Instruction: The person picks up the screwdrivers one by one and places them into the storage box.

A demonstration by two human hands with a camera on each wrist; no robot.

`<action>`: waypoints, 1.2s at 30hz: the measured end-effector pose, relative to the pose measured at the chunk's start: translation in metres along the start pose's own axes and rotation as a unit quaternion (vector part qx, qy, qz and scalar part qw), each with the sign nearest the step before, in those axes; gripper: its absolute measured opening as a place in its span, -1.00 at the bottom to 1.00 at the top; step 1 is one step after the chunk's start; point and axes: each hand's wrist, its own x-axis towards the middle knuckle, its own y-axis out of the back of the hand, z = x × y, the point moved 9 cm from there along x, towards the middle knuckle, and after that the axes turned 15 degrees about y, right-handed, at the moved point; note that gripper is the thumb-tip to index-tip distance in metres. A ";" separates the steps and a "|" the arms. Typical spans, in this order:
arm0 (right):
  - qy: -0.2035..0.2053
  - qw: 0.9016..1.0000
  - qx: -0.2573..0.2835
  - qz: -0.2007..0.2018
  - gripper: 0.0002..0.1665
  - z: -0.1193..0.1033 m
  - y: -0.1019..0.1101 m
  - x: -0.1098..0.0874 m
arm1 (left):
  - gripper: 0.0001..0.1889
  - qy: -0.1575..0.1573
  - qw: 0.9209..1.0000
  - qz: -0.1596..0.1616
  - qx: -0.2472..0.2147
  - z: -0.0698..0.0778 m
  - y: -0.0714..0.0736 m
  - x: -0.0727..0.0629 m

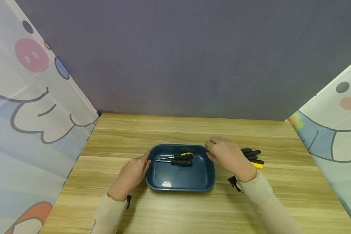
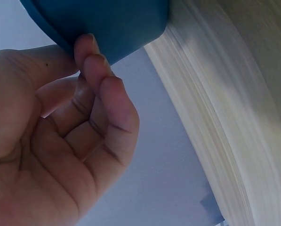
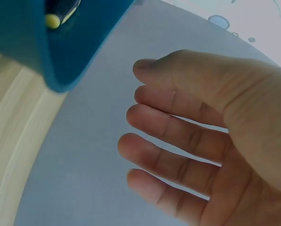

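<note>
Left hand (image 1: 131, 175): lower centre-left, pinching the blue tray (image 1: 179, 179) by its rim.
Tray contents: lower centre, black screwdriver (image 1: 181, 162), yellow-black screwdriver (image 1: 183, 156) beyond.
Right hand (image 1: 225, 156): right of centre, fingers loosely extended, apart from tray.
Tray handling: advisably level, both ends supported.

At the head view's lower centre, the bin (image 1: 193, 177) bars the way and the left hand (image 1: 131, 173) blocks its left end. Inside, the lower half gives room (two screwdrivers (image 1: 182, 162) lie in the upper). Handles (image 1: 253, 152) obstruct passage just right of the right hand (image 1: 226, 155).
</note>
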 end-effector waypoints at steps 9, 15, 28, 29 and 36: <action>-0.026 0.999 -0.024 0.024 -0.77 0.016 0.010 -0.042 | -0.56 -0.002 1.000 0.004 0.001 -0.002 -0.001 0.000; -0.049 0.998 -0.027 0.025 -0.72 0.032 0.004 -0.077 | -0.56 -0.001 1.000 0.003 0.001 -0.002 -0.002 0.000; -0.132 0.990 0.024 -0.029 -0.74 0.061 -0.021 -0.148 | -0.55 -0.003 1.000 0.003 -0.005 -0.002 -0.003 -0.001; -0.136 0.990 0.027 -0.031 -0.74 0.062 -0.022 -0.152 | -0.56 -0.004 1.000 0.004 -0.004 -0.002 -0.003 -0.001; -0.144 0.987 0.050 -0.041 -0.72 0.063 -0.037 -0.169 | -0.56 -0.004 1.000 0.005 -0.004 -0.002 -0.002 0.000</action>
